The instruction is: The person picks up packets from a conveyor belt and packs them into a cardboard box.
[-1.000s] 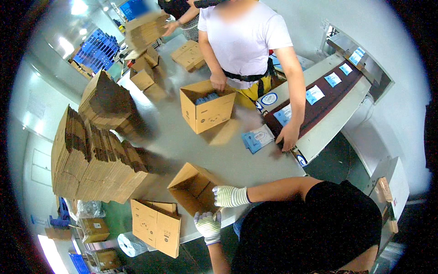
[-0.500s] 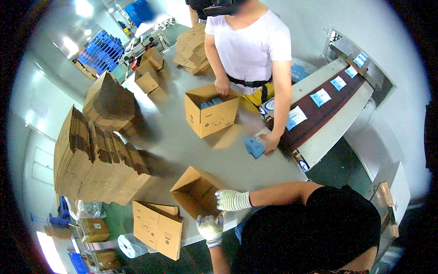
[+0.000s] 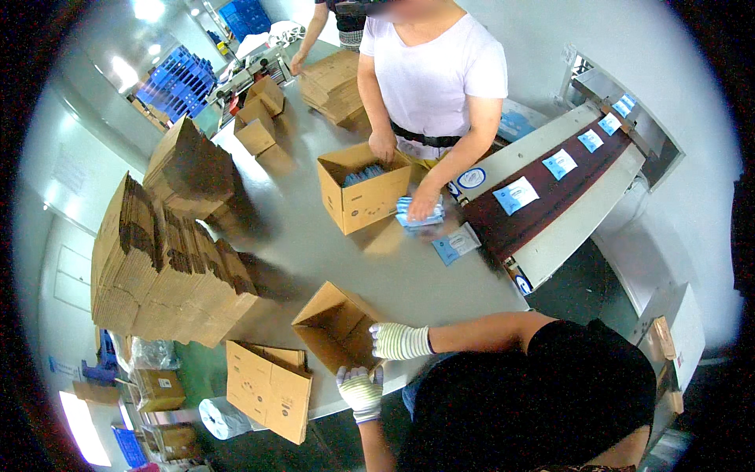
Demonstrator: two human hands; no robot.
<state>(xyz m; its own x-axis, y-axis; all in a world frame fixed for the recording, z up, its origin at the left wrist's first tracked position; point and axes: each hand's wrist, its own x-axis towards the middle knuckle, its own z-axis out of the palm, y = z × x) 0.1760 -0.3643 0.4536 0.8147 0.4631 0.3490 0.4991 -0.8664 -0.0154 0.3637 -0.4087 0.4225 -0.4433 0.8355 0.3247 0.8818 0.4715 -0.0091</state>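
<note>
An open cardboard box (image 3: 326, 318) stands tilted toward me at the table's near edge, its inside showing brown board. My right hand (image 3: 399, 342), in a striped white and green glove, is closed on the box's right rim. My left hand (image 3: 361, 393), gloved alike, grips the near rim, its fingertips curled over the edge. Left of the box lie folded flat cartons (image 3: 269, 392), which neither hand touches.
Across the metal table (image 3: 291, 228), a person in a white shirt (image 3: 436, 71) handles blue packets (image 3: 418, 212) beside a partly filled box (image 3: 370, 197). One packet (image 3: 456, 244) lies nearer. A conveyor (image 3: 543, 189) carries more. Tall carton stacks (image 3: 169, 275) stand left.
The co-worker's hand has carried blue packets left toward the filled box, and a single packet now lies behind. A person farther back reaches to a carton stack. My hands stay on the box.
</note>
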